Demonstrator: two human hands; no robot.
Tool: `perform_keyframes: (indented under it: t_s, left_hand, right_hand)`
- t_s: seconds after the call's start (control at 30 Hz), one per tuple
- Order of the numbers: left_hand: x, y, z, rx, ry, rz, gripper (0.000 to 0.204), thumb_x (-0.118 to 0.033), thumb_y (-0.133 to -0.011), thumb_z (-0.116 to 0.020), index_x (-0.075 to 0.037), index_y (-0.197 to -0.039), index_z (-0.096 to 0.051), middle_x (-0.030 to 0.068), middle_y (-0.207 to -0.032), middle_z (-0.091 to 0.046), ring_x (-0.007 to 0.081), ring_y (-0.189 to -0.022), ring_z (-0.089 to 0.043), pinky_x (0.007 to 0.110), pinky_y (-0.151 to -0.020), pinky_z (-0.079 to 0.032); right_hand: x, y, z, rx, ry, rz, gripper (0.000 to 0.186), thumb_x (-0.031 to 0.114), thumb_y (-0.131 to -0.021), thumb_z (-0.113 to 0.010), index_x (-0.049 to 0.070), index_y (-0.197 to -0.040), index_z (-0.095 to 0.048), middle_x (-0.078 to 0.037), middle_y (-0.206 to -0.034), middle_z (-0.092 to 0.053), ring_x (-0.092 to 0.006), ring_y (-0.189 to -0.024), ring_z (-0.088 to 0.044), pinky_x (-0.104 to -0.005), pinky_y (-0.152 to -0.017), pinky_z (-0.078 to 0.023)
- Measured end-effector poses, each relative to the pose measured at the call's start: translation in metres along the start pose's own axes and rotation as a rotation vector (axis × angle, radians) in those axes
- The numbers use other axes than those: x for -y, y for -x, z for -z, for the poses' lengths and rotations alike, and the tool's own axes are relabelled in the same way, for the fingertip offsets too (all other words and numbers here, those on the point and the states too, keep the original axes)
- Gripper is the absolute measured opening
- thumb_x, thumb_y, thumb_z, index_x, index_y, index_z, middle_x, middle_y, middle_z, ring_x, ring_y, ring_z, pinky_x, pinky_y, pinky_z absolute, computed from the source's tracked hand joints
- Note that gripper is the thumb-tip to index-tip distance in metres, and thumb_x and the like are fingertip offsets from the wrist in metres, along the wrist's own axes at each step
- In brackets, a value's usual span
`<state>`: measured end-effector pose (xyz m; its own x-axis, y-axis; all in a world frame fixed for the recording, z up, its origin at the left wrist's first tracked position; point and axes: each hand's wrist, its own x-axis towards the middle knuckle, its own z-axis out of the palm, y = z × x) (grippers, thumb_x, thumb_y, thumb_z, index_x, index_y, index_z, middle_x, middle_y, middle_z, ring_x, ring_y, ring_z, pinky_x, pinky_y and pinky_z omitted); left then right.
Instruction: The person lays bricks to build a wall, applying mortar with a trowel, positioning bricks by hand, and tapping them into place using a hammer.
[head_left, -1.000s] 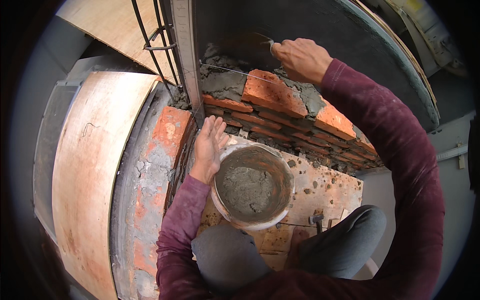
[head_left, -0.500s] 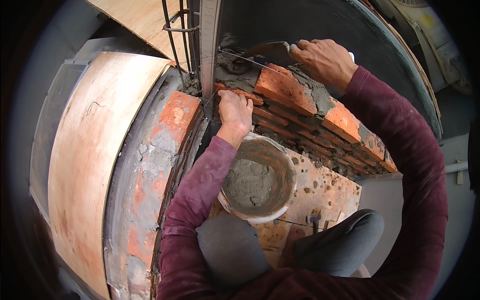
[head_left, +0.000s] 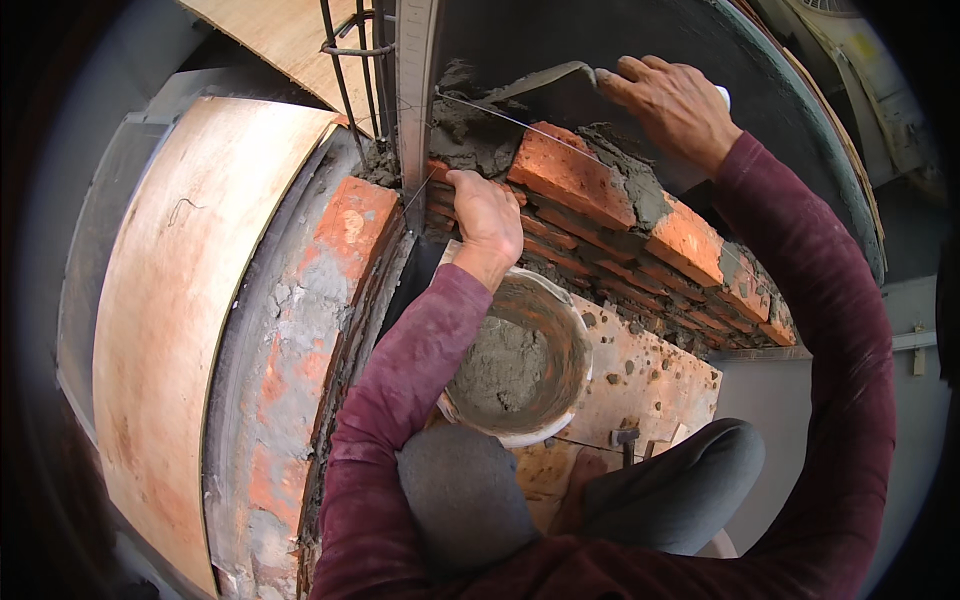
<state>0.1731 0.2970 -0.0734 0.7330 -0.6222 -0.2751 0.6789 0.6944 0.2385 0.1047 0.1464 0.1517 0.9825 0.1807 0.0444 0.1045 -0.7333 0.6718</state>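
Observation:
In my raised right hand (head_left: pixel 682 108) is a trowel, its handle in my closed fingers and its thin, mortar-smeared blade (head_left: pixel 545 80) reaching left over the wall top. Below the blade lies wet grey mortar (head_left: pixel 470 145), left of an orange brick (head_left: pixel 570 175) on the top course. My left hand (head_left: pixel 487 222) is at the wall's near face, just below that mortar, with its fingers curled in. Its fingertips are hidden, so anything in them is out of sight. A taut white string (head_left: pixel 510 118) runs from the upright straightedge (head_left: pixel 415 90) across the wall.
Between my left forearm and the wall stands a bucket (head_left: pixel 575 400) of mortar. A hammer (head_left: pixel 626 440) lies on the mortar-spotted board (head_left: pixel 665 380). At left are a lower brick ledge (head_left: pixel 350 225), a plywood sheet (head_left: pixel 165 320) and upright steel bars (head_left: pixel 345 85).
My right hand has lifted up and to the right, raising the trowel blade off the mortar and tilting it. My left hand has slid a little to the right along the wall.

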Motion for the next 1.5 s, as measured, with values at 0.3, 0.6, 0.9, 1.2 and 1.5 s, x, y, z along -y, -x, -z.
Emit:
perform_keyframes:
  t_s: [0.3, 0.6, 0.9, 1.2, 1.5]
  left_hand:
    - [-0.028, 0.021, 0.008, 0.032, -0.095, 0.076, 0.072, -0.059, -0.103, -0.024, -0.007, -0.152, -0.018, 0.0081, -0.159, -0.019, 0.0191, -0.147, -0.018, 0.040, -0.121, -0.004]
    - [-0.159, 0.239, 0.025, 0.155, -0.965, 0.051, 0.065, -0.044, -0.107, -0.031, 0.010, -0.139, -0.046, 0.0239, -0.137, -0.055, 0.0299, -0.128, -0.055, 0.035, -0.105, -0.047]
    - [-0.269, 0.558, 0.090, -0.917, -1.295, -0.151, 0.057, -0.048, -0.101, -0.050, -0.002, -0.135, -0.057, 0.0099, -0.131, -0.062, 0.0175, -0.119, -0.058, 0.033, -0.101, -0.044]
    - [0.039, 0.924, 0.117, -1.920, -0.660, -0.044, 0.050, -0.045, -0.099, -0.056, -0.004, -0.129, -0.060, 0.0075, -0.124, -0.063, 0.0240, -0.113, -0.061, 0.039, -0.095, -0.047]
    - [0.358, 0.983, 0.123, -2.268, 0.200, 0.147, 0.053, -0.029, -0.086, -0.073, -0.002, -0.129, -0.058, 0.0110, -0.111, -0.070, 0.0241, -0.098, -0.069, 0.043, -0.080, -0.055]
  right_hand:
    - [-0.038, 0.032, 0.003, -0.117, -0.058, -0.028, 0.031, 0.012, -0.090, -0.062, 0.013, -0.121, -0.061, -0.007, -0.096, -0.063, -0.0257, -0.088, -0.064, -0.0384, -0.072, -0.054]
    - [0.070, 0.129, 0.097, 0.400, -0.404, 0.070, 0.014, 0.010, -0.080, -0.066, 0.002, -0.092, -0.066, -0.013, -0.070, -0.064, -0.0301, -0.070, -0.066, -0.0399, -0.065, -0.051]
    - [0.169, 0.094, -0.050, 0.541, -0.705, 0.595, 0.032, 0.022, -0.085, -0.064, 0.011, -0.115, -0.058, -0.020, -0.078, -0.067, -0.0407, -0.078, -0.067, -0.0504, -0.071, -0.052]
    - [0.207, 0.036, -0.229, 1.366, -1.995, 0.415, 0.046, 0.041, -0.097, -0.059, 0.001, -0.120, -0.058, -0.006, -0.103, -0.065, -0.0203, -0.087, -0.063, -0.0292, -0.067, -0.051]
    - [0.183, -0.001, -0.304, 1.462, -1.973, 0.173, 0.053, 0.044, -0.092, -0.068, 0.006, -0.127, -0.055, -0.004, -0.128, -0.059, -0.0151, -0.103, -0.060, -0.0307, -0.080, -0.052]
